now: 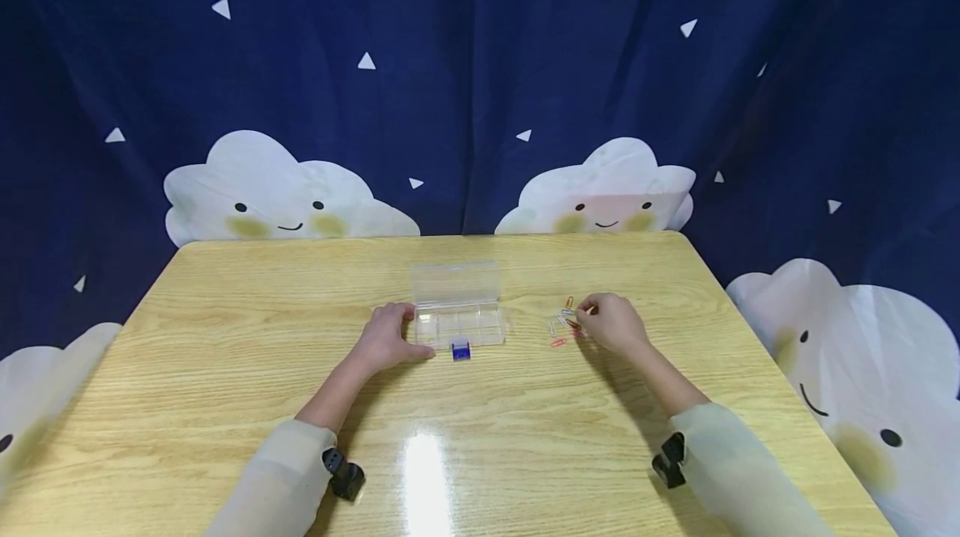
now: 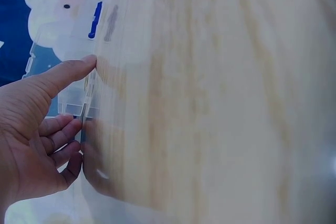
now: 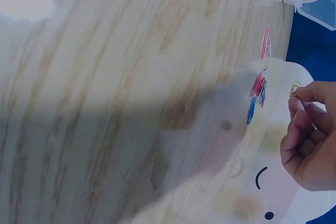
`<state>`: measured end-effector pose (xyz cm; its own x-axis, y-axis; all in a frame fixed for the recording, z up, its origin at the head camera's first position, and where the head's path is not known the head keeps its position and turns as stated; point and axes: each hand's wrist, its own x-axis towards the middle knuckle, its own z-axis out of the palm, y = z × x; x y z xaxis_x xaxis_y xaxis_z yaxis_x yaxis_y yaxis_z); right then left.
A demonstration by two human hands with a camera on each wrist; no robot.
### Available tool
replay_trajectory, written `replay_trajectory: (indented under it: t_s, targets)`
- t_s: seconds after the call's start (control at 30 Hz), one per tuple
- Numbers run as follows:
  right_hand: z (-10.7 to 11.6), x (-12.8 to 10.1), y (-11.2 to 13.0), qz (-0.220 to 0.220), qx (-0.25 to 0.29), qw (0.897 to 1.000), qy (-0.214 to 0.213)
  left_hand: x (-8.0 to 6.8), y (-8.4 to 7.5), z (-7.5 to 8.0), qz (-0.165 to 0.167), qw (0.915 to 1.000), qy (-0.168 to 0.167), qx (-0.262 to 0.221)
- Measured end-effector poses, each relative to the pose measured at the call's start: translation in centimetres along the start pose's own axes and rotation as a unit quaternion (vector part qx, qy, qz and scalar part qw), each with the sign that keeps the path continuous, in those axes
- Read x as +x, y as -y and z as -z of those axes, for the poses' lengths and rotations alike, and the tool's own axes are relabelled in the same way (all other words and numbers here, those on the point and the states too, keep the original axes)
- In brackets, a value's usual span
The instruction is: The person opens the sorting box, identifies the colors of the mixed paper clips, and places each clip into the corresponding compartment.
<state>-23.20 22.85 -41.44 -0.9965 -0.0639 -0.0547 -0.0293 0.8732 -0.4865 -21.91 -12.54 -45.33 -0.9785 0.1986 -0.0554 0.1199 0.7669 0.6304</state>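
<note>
Clearly, what matters most is the sideways gap: the clear plastic box with small compartments [image 1: 480, 337] lies to the left of the right hand [image 1: 613, 323], with a loose scatter of pink, blue and white paper clips [image 3: 257, 84] between them, nearer that hand. The small yellowish wire paper clip [image 3: 295, 86] is at the right hand's fingertips, pinched between thumb and forefinger, its looped end sticking out past them; the other fingers are folded toward the palm. Whether it is fully off the wood-grain counter [image 1: 525, 437], I cannot tell.

The box's long axis runs left to right across the counter, its transparent lid [image 1: 456, 283] raised along the far side and a blue tab [image 1: 461, 350] at the near edge. The left hand [image 1: 386, 337] is much nearer the box, holding its left end in a wide span, thumb in front, fingers behind.
</note>
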Motion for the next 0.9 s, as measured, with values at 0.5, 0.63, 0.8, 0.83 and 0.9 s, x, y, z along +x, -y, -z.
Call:
replay_trajectory:
  t_s: [0.5, 0.63, 0.8, 0.83, 0.9]
  targets:
    - [-0.4, 0.1, 1.5, 0.025, 0.031, 0.999, 0.011, 0.0, -0.1, 0.0, 0.002, 1.0000, 0.000, 0.003]
    - [-0.5, 0.1, 1.9, 0.025, 0.037, 0.999, 0.018, 0.0, -0.1, 0.0, 0.000, 1.0000, -0.001, 0.003]
    - [-0.7, 0.0, 2.3, 0.034, 0.031, 0.999, 0.021, 0.0, 0.0, 0.0, -0.002, 1.0000, -0.005, 0.003]
    - [-0.8, 0.0, 2.3, 0.034, 0.028, 0.999, 0.019, 0.0, -0.1, 0.0, -0.002, 1.0000, -0.005, 0.002]
    - [-0.9, 0.1, 2.4, 0.033, 0.025, 0.999, 0.019, 0.0, 0.0, -0.1, -0.002, 1.0000, -0.005, 0.002]
